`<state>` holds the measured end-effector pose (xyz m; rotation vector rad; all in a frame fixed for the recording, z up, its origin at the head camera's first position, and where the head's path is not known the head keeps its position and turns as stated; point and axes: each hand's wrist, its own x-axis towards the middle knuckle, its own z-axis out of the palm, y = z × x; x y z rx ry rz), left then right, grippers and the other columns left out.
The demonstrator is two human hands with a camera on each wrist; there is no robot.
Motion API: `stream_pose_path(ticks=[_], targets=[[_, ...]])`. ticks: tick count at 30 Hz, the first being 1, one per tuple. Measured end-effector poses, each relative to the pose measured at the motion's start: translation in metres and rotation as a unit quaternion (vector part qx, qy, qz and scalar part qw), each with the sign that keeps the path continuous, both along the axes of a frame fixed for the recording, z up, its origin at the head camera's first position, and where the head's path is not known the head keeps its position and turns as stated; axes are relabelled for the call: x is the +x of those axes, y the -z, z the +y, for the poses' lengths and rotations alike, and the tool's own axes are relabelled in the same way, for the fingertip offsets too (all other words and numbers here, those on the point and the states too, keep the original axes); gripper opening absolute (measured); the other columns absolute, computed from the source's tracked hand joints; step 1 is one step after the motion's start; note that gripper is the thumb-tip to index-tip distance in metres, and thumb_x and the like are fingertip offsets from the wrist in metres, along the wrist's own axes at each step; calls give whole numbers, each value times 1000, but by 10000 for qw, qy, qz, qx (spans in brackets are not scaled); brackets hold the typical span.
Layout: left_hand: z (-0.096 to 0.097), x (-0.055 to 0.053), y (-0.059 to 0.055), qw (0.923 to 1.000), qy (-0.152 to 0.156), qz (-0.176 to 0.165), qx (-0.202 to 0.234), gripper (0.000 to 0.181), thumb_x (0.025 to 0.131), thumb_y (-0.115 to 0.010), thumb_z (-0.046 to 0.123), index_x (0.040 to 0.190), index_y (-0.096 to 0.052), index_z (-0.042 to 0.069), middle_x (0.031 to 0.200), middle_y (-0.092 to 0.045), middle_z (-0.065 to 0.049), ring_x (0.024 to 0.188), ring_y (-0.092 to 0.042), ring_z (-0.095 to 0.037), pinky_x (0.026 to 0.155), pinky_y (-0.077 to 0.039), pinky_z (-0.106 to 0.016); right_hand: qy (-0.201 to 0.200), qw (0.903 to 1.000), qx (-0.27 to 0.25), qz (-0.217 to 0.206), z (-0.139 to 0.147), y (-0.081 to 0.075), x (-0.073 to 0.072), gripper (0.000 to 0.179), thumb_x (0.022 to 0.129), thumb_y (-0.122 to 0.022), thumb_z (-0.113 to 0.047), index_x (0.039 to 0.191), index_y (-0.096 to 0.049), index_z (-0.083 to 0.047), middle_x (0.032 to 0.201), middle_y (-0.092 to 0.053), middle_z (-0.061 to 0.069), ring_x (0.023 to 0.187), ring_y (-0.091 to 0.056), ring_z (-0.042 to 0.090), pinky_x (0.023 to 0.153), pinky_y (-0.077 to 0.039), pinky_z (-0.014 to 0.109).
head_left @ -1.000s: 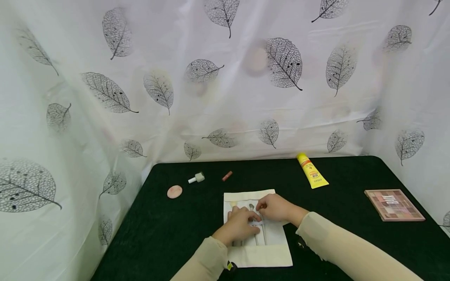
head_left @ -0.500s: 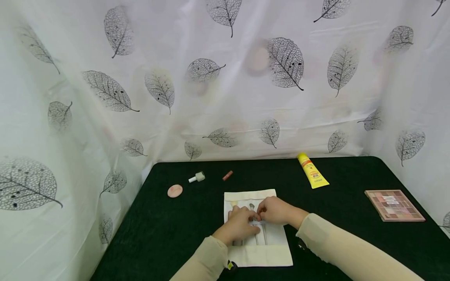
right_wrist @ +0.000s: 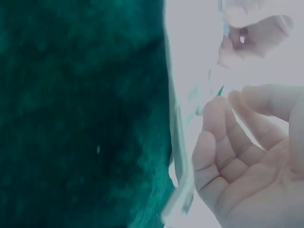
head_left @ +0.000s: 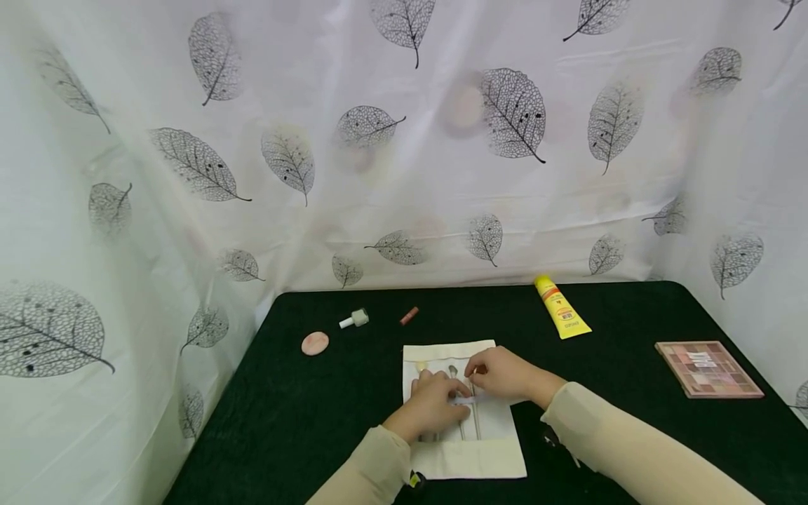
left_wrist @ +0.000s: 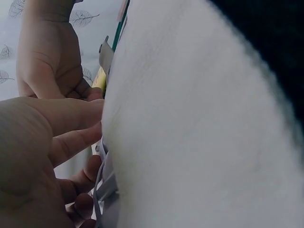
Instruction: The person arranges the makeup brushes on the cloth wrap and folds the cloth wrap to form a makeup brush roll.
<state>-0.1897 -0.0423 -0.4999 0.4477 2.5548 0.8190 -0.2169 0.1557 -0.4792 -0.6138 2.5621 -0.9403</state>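
Observation:
A pale fabric brush roll (head_left: 467, 459) lies unfolded on the dark green tabletop in the head view. Several slim makeup brushes lie lengthwise in it, one dark-tipped brush (head_left: 453, 372) showing between the hands. My left hand (head_left: 432, 405) rests on the roll, fingers spread over the brushes near a light strap (head_left: 463, 400); in the left wrist view its fingertips touch that strap. My right hand (head_left: 499, 375) pinches the upper end of the rightmost brush (head_left: 477, 421) between thumb and fingertips. The fingers hide part of that brush.
Beyond the roll lie a round pink puff (head_left: 315, 344), a nail polish bottle (head_left: 355, 318) and a small reddish-brown tube (head_left: 409, 315). A yellow squeeze tube (head_left: 562, 307) is at the back right, an eyeshadow palette (head_left: 709, 369) at far right. A leaf-print curtain (head_left: 429, 182) hangs behind.
My right hand has shifted slightly to the right, away from the left fingertips, and more of the rightmost brush shows. The left hand stays in place on the roll.

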Motion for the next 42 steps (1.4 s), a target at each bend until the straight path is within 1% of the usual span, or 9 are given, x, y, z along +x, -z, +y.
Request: stream_pose_path(ticks=[4, 9, 14, 20, 25, 28, 33, 37, 42], targets=[[1, 0, 0, 10000, -23, -8, -35, 18, 89, -76, 34, 107, -74, 33, 93, -52, 9, 92, -38, -17, 77, -33, -39, 307, 9993, -11, 201, 10, -5, -2, 12, 97, -65, -12, 104, -74, -14, 90, -65, -7, 79, -55, 14, 71, -50, 31], [3, 0, -2, 10000, 53, 56, 0, 19, 89, -77, 35, 108, -75, 33, 91, -51, 9, 91, -38, -17, 77, -33, -37, 709, 9973, -59, 169, 26, -10, -2, 13, 97, -65, -12, 106, -73, -10, 90, -65, -3, 78, -56, 16, 70, -51, 33], [4, 0, -2, 9996, 195, 164, -92, 21, 89, -75, 37, 110, -75, 35, 90, -50, 9, 90, -37, -17, 77, -32, -37, 1055, 9941, 26, 236, 42, -9, -1, 14, 97, -65, -15, 108, -72, -10, 93, -66, -2, 80, -58, 14, 73, -52, 33], [9, 0, -2, 9986, 322, 283, -321, 21, 90, -74, 41, 111, -75, 38, 91, -50, 9, 91, -38, -16, 80, -32, -38, 1369, 9904, 45, 186, 64, -5, 1, 14, 96, -67, -16, 106, -72, -9, 91, -66, -1, 77, -59, 15, 71, -53, 35], [13, 2, -3, 9968, 396, 467, -506, 21, 90, -73, 40, 111, -75, 38, 96, -52, 7, 93, -38, -17, 82, -32, -39, 1433, 9893, 256, 90, 82, 1, 5, 12, 94, -69, -17, 103, -72, -9, 90, -66, -1, 77, -59, 14, 71, -52, 35], [16, 4, -4, 9958, 413, 560, -592, 23, 90, -73, 42, 113, -75, 38, 101, -53, 7, 94, -37, -16, 82, -32, -37, 1449, 9888, 340, -107, 90, 2, 9, 10, 93, -70, -15, 101, -71, -9, 88, -65, -1, 75, -58, 15, 69, -52, 35], [19, 5, -5, 9952, 341, 654, -641, 23, 90, -73, 41, 112, -76, 36, 94, -46, 7, 91, -36, -15, 78, -31, -36, 1390, 9882, 365, -521, 97, 3, 14, 8, 91, -71, -11, 99, -70, -10, 83, -63, 1, 72, -58, 17, 66, -51, 35], [22, 5, -5, 9953, 291, 647, -652, 20, 91, -73, 41, 110, -76, 36, 92, -44, 8, 90, -36, -15, 77, -31, -35, 1316, 9886, 371, -636, 97, 3, 16, 8, 89, -71, -7, 96, -70, -11, 82, -62, 1, 71, -57, 17, 66, -49, 35], [23, 3, -1, 9962, 303, 542, -607, 20, 90, -73, 41, 109, -75, 37, 92, -45, 7, 90, -36, -16, 78, -31, -35, 1251, 9886, 431, -722, 95, 2, 19, 10, 88, -70, -5, 95, -69, -12, 82, -61, 2, 72, -57, 18, 67, -49, 36]])
